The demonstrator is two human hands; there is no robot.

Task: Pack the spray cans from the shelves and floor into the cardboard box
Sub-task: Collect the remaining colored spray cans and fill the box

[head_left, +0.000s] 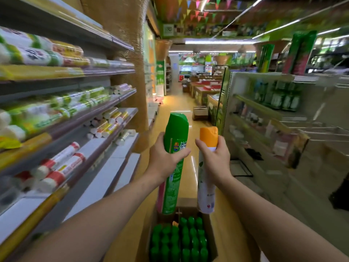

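**Two cans over the box**

I see my left hand point(166, 159) holding a tall green spray can point(172, 188) near its top, with the fingers curled tight round it. My right hand point(215, 159) holds a white spray can with an orange cap point(206, 191), gripping it just under the cap. Both cans stand upright, side by side but not touching, above the cardboard box point(212, 237). The box sits on the yellow floor point(175, 103) below my arms. It holds rows of green-capped cans point(179, 241), and one orange top point(175, 223) peeks out among them. On my left are shelves point(105, 140) with rolls on them.
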